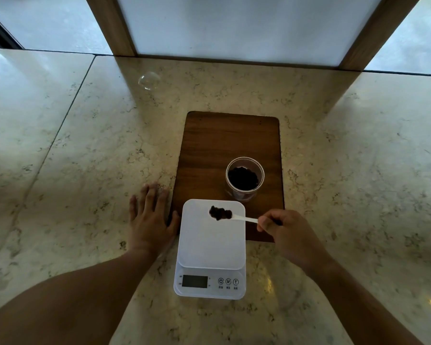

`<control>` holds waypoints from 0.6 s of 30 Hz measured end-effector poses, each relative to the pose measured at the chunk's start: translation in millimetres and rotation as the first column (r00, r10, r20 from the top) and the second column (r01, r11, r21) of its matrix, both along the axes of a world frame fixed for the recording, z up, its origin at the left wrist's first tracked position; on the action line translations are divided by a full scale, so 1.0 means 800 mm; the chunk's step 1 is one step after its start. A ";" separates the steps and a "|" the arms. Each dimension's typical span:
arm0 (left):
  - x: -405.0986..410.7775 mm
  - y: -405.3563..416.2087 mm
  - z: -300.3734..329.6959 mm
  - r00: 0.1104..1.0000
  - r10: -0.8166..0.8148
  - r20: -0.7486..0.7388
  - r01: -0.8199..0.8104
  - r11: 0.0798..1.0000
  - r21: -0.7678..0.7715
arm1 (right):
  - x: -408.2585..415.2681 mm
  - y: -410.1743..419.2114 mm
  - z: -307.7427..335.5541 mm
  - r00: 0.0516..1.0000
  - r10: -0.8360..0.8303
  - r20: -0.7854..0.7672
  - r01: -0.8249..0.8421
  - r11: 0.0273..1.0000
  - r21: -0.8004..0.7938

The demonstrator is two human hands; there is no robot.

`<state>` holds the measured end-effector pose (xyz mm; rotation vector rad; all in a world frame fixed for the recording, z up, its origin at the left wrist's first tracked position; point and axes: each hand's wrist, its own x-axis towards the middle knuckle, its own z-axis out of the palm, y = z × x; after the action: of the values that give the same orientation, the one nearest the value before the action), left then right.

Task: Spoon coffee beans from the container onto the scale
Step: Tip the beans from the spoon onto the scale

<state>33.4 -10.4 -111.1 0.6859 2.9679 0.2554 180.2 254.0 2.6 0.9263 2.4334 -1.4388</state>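
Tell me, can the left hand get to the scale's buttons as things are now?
Probably yes. The left hand lies flat on the counter beside the scale, and nothing covers the buttons; the right hand holds the spoon farther back.

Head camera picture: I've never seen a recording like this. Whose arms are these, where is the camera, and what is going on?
No robot here: a person wears a camera on the head, looking down at their own hands. The right hand holds a white spoon heaped with beans over a white scale. The left hand lies flat on the counter beside the scale. Behind, a clear container of beans stands on a wooden board.
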 end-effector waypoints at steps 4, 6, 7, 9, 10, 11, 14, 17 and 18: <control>0.000 0.001 0.001 1.000 0.008 0.006 -0.008 1.000 0.007 | 0.012 -0.014 -0.019 1.000 0.015 -0.001 -0.015 1.000 0.015; 0.001 0.001 0.001 1.000 0.008 0.006 -0.008 1.000 0.011 | 0.016 -0.019 -0.026 0.999 0.028 -0.032 -0.025 0.997 0.073; 0.001 0.001 0.001 1.000 0.006 0.006 -0.006 1.000 0.014 | 0.018 -0.020 -0.028 0.998 0.035 -0.054 -0.030 0.994 0.102; 0.001 0.002 0.002 1.000 0.005 0.004 -0.005 1.000 0.012 | 0.022 -0.021 -0.032 0.994 0.044 -0.103 -0.029 0.990 0.137; 0.000 0.002 0.001 1.000 0.006 0.003 -0.006 1.000 0.012 | 0.023 -0.022 -0.033 0.991 0.048 -0.125 -0.028 0.988 0.151; 0.000 0.002 0.001 1.000 0.007 0.002 -0.007 1.000 0.013 | 0.025 -0.022 -0.035 0.988 0.054 -0.145 -0.029 0.985 0.170; 0.000 0.001 0.000 1.000 0.007 0.001 -0.007 1.000 0.015 | 0.028 -0.024 -0.036 0.975 0.100 -0.200 -0.050 0.970 0.240; -0.001 0.001 -0.001 1.000 0.008 -0.005 -0.008 1.000 0.019 | 0.030 -0.027 -0.036 0.962 0.141 -0.234 -0.066 0.950 0.304; 0.000 0.001 -0.002 1.000 0.010 -0.007 -0.010 1.000 0.021 | 0.031 -0.027 -0.036 0.959 0.144 -0.245 -0.062 0.947 0.314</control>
<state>33.1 -9.5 -112.4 0.6758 2.9808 0.2856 205.2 232.2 -26.0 0.6769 2.9151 -1.2438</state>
